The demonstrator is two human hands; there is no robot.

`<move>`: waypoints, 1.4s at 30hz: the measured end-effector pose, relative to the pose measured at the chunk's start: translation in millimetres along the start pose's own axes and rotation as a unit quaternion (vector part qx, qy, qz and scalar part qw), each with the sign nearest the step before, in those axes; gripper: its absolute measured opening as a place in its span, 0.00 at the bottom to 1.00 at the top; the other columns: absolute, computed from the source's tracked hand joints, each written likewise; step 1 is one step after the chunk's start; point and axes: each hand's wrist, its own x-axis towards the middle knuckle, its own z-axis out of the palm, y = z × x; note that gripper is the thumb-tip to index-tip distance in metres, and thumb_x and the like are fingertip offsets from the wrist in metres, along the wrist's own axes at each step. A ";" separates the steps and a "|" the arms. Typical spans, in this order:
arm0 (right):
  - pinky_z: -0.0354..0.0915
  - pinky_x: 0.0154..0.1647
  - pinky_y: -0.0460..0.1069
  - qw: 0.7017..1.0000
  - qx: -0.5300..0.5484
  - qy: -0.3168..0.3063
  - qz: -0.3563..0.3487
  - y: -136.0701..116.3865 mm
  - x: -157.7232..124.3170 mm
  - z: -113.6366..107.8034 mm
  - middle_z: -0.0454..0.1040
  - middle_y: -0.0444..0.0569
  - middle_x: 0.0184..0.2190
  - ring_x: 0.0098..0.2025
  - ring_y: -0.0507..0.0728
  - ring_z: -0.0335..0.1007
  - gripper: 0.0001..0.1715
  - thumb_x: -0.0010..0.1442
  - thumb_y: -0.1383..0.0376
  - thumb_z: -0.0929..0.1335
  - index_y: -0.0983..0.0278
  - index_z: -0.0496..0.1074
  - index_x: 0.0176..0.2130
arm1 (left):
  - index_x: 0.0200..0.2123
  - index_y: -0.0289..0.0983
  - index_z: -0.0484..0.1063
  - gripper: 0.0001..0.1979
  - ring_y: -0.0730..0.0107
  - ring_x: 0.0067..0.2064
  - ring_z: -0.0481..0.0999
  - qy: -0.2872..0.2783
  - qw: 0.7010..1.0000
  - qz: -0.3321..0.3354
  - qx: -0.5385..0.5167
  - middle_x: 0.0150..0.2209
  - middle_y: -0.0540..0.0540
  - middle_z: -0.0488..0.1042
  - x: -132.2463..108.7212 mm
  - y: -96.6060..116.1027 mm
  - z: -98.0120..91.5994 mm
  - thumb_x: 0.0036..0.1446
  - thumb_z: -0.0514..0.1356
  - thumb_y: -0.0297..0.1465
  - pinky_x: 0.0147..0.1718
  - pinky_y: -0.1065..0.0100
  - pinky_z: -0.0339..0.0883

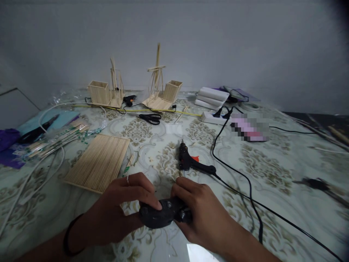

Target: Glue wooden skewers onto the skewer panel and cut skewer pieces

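Both of my hands are in front of me, low over the table, gripping one black rounded tool with small round bumps on top. What kind of tool it is, I cannot make out. Its left end is pinched between thumb and fingers of my left hand, which has a ring and a dark wristband. My right hand is closed around the other end, hiding much of it. Just beyond the hands lies a black glue gun, nozzle pointing away. To the left rests a flat panel of wooden sticks.
Stick-built models stand by the wall. Black scissors and another glue gun lie near them. A white power strip and black cables are on the right. Bagged sticks lie left.
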 end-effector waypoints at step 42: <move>0.50 0.29 0.48 0.995 0.095 -0.033 0.019 -18.9 -1.1 -2.5 0.66 0.42 0.27 0.26 0.53 0.58 0.13 0.51 0.67 0.69 0.59 0.58 0.31 | 0.41 0.44 0.86 0.07 0.71 0.34 0.82 0.011 0.995 -0.003 -0.099 0.36 0.49 0.85 5.2 0.7 -3.5 0.59 0.74 0.28 0.32 0.74 0.73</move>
